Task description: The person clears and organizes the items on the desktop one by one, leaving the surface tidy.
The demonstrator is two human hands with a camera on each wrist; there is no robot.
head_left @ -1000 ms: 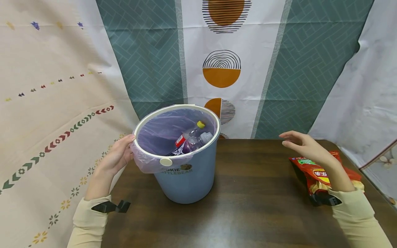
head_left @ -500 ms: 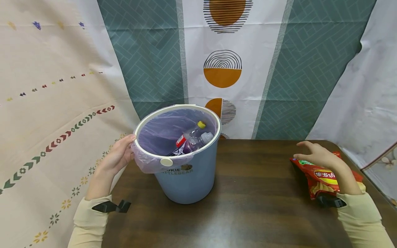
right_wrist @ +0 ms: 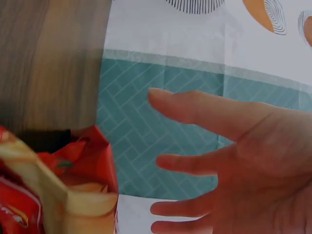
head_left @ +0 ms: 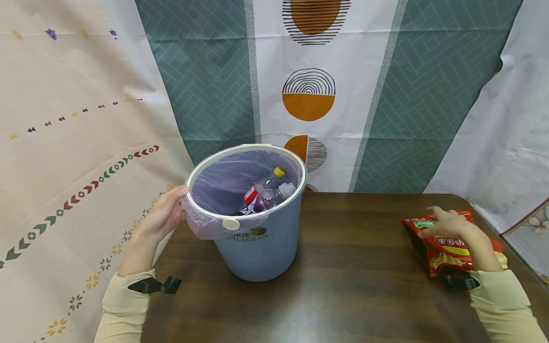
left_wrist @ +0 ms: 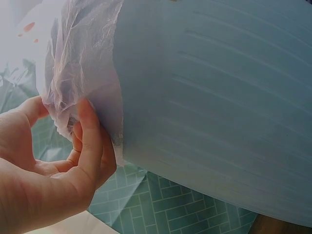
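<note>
A blue trash can (head_left: 261, 257) with a white rim stands tilted on the table, lined with a thin purple plastic bag (head_left: 206, 224) folded over its rim. My left hand (head_left: 163, 214) grips the can's rim at its left side, thumb on top and fingers against the overhanging bag, as the left wrist view (left_wrist: 63, 165) also shows. On the right lies a red bag of potato chips (head_left: 450, 250). Over it hovers my right hand (head_left: 450, 224), its fingers spread and relaxed; in the right wrist view the fingers point toward the chip bag (right_wrist: 87, 195) with a gap between.
Inside the can lie a clear bottle with a yellow cap (head_left: 274, 180), another clear bottle (head_left: 279, 193) and a patterned dark wrapper. The dark wooden table (head_left: 356, 267) meets patterned cloth (head_left: 309, 157) at the back and sides.
My right hand has moved right and down over the chip bag, its fingers spreading. The left hand and trash can have stayed where they were.
</note>
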